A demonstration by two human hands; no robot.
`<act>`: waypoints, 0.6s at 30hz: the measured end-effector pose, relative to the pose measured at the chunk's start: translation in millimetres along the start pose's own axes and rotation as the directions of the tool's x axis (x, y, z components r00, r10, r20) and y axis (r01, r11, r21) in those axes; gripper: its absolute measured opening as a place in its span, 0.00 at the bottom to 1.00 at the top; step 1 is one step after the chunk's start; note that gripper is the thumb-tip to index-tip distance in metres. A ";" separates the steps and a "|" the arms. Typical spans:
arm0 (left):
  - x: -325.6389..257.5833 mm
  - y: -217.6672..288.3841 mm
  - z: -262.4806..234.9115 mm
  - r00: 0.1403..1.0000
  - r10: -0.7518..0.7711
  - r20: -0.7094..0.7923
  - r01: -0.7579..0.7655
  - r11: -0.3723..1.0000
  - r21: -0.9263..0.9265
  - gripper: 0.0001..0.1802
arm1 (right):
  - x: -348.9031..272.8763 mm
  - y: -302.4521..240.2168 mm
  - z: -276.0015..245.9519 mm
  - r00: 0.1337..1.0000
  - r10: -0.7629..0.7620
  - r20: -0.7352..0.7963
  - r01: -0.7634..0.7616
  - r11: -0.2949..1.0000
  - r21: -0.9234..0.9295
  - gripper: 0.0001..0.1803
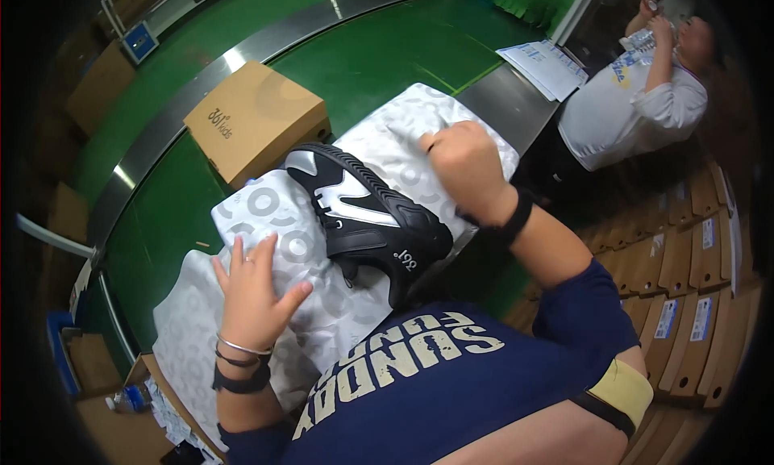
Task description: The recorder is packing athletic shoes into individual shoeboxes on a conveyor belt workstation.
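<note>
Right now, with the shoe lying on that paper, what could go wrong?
The black and white shoe lies loose on the patterned wrapping paper, unheld, so a hard pull might roll it off. The right hand is bunched on the paper's far side while the left hand presses it flat; opposite tugs could tear or crease the thin sheet.

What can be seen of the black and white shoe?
The black and white shoe is a chunky sneaker with a black upper, white side panels, black laces and a ridged black sole. It lies tilted on its side on white patterned wrapping paper, between the hands. The left hand presses the paper beside it; the right hand pinches paper behind it. Neither touches the shoe.
</note>
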State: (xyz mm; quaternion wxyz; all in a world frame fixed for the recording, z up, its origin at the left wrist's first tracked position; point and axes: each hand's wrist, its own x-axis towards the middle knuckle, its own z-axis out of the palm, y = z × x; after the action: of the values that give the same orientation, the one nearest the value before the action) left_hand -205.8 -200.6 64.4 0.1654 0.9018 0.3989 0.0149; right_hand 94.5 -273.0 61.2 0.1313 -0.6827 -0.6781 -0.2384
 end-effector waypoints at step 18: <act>43.2 0.1 -1.9 0.895 -0.290 0.340 0.336 -0.066 -0.940 0.31 | 45.8 -39.7 -25.2 0.953 -0.166 0.255 -0.177 0.378 0.909 0.13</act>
State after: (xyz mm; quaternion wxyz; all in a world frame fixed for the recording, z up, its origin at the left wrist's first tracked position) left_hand -176.6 -168.8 61.7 0.7481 0.4105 0.4659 0.2339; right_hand 50.0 -244.3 100.0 0.3844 -0.5225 -0.7039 0.2893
